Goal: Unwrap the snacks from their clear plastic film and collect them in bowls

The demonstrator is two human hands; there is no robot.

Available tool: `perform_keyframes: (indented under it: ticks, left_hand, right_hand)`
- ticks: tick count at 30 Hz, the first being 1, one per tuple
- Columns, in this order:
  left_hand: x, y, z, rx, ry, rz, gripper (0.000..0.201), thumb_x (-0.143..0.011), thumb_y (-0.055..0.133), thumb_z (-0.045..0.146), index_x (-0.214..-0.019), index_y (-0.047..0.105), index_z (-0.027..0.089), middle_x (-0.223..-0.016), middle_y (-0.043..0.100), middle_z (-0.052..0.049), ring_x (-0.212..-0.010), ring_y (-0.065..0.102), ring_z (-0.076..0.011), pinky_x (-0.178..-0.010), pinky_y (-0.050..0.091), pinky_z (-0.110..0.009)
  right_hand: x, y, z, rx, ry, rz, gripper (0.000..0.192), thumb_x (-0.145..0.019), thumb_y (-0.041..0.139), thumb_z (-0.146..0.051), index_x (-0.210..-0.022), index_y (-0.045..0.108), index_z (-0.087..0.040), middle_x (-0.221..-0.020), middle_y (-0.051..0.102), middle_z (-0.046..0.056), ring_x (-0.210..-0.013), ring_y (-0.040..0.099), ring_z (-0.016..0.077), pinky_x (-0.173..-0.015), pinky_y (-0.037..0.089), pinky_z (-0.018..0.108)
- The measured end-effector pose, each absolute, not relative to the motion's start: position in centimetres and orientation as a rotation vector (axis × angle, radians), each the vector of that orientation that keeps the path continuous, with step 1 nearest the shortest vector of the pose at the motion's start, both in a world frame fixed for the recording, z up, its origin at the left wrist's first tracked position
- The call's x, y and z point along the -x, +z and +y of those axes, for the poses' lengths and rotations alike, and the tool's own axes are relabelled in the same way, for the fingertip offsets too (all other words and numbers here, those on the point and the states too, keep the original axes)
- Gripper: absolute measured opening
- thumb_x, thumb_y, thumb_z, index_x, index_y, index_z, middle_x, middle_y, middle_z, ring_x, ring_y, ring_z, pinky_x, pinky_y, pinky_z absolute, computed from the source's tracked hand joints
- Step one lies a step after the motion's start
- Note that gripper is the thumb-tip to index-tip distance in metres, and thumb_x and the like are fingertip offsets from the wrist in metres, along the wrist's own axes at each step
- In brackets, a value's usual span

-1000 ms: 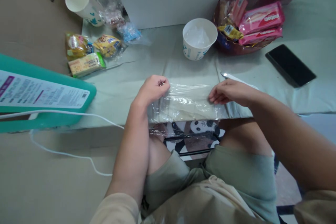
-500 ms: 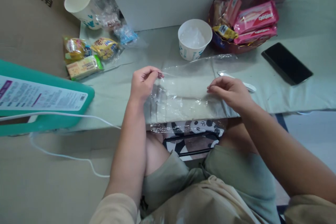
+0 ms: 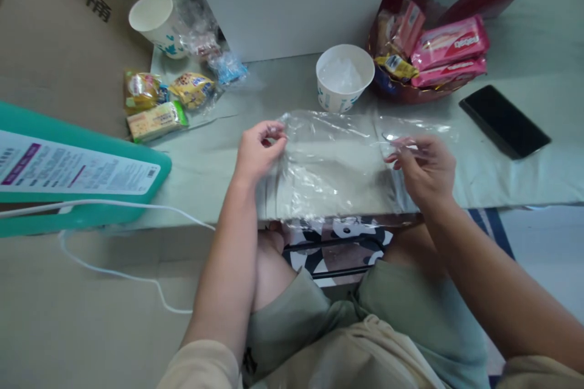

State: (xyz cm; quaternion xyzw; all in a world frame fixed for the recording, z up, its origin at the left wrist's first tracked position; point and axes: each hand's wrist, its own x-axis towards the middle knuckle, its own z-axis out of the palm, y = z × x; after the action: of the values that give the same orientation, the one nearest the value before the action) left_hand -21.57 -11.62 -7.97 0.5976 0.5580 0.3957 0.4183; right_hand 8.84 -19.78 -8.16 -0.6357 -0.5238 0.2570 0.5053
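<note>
A clear plastic bag (image 3: pixel 337 164) lies spread over the table's front edge, its lower end hanging past the edge. My left hand (image 3: pixel 262 146) pinches the bag's upper left corner between thumb and fingers. At the bag's right side, my right hand (image 3: pixel 424 170) has its fingers curled together on the film, slightly blurred. A thin object seen beside my right fingertips is mostly hidden by the hand and film. Just beyond the bag stands a paper cup (image 3: pixel 331 97) with crumpled clear plastic inside.
A bowl (image 3: pixel 420 94) of wrapped snacks and a black phone (image 3: pixel 504 121) are at the right. Snack packs (image 3: pixel 157 121), another paper cup (image 3: pixel 152 15) and a green jug (image 3: pixel 152 167) stand left. A white cable (image 3: pixel 137 202) crosses the jug. Boxes (image 3: pixel 296 0) rise behind.
My right hand has moved right along the bag, and its fingers have shifted on the film. My left hand keeps its pinch on the corner. The whole view has shifted slightly.
</note>
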Motion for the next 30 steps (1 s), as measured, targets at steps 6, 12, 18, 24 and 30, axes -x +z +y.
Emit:
perform_keyframes:
  ticks: [6, 12, 18, 24, 30]
  left_hand:
    - [21.3, -6.9, -12.2, -1.418, 1.132, 1.2, 0.031, -0.072, 0.077, 0.015, -0.096, 0.061, 0.024, -0.114, 0.072, -0.004, -0.112, 0.069, -0.0192, -0.09, 0.054, -0.029]
    - [21.1, -7.6, -12.4, -1.382, 0.983, 1.236, 0.009, -0.075, 0.07, 0.016, -0.069, 0.063, 0.018, -0.095, 0.074, -0.006, -0.086, 0.07, -0.0142, -0.089, 0.056, -0.032]
    - [21.9, -7.1, -12.3, -1.269, 1.029, 1.087, 0.015, -0.059, 0.081, 0.017, -0.058, 0.066, 0.016, -0.1, 0.07, -0.005, -0.079, 0.07, -0.0123, -0.086, 0.058, -0.032]
    - [22.9, -6.2, -12.5, -1.254, 0.73, 1.254, 0.009, -0.062, 0.076, 0.012, -0.056, 0.071, 0.015, -0.107, 0.074, -0.012, -0.084, 0.071, -0.017, -0.079, 0.059, -0.032]
    - [23.5, -6.4, -12.4, -1.352, 0.674, 1.253, 0.012, -0.069, 0.071, 0.011, -0.06, 0.075, 0.018, -0.103, 0.077, -0.01, -0.089, 0.071, -0.0185, -0.087, 0.058, -0.035]
  right_hand:
    - [-9.9, -9.2, -21.4, 1.417, 0.401, -1.427, 0.019, -0.087, 0.07, -0.034, -0.072, 0.063, -0.025, -0.095, 0.072, 0.004, -0.093, 0.073, 0.0236, -0.092, 0.059, 0.049]
    - [-9.6, -8.4, -23.1, 1.43, 0.338, -1.531, 0.022, -0.089, 0.07, -0.035, -0.068, 0.067, -0.028, -0.1, 0.071, 0.004, -0.097, 0.072, 0.0244, -0.086, 0.06, 0.047]
    - [-10.6, -9.2, -25.2, 1.358, 0.28, -1.898, 0.026, -0.093, 0.063, -0.021, -0.075, 0.077, -0.035, -0.101, 0.071, 0.005, -0.097, 0.07, 0.0254, -0.085, 0.058, 0.048]
    - [-11.8, -10.4, -26.5, 1.349, 0.247, -2.179, 0.033, -0.09, 0.058, -0.013, -0.079, 0.079, -0.037, -0.103, 0.075, 0.004, -0.097, 0.068, 0.0262, -0.084, 0.054, 0.048]
    - [-14.9, -9.1, -26.8, 1.2, 0.506, -2.378, 0.039, -0.082, 0.058, -0.025, -0.112, 0.08, -0.037, -0.143, 0.061, 0.007, -0.137, 0.052, 0.039, -0.109, 0.045, 0.064]
